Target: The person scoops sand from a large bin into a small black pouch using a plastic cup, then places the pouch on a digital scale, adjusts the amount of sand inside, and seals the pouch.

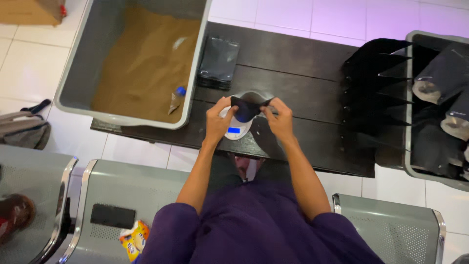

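Purple sleeves [254, 230] fill the foreground. Both forearms reach forward; left hand [217, 120] and right hand [279, 119] pinch a black pouch [245, 108] open above a small white scale [237, 129] on the dark worktop [303, 93], beside a stack of flat black pouches [218, 62].

The two hands, left hand [217, 120] and right hand [279, 117], hold a black pouch [245, 108] over the white scale [237, 129] near the front edge of the dark bench [303, 93]. Just left, the grey tub of brown powder [141, 58] overhangs the bench's left end and blocks that side. A stack of dark pouches [218, 62] lies behind it. Bare board runs between the scale and the fanned black pouches [373, 93] at the right end, where a grey bin [415, 107] closes the way.
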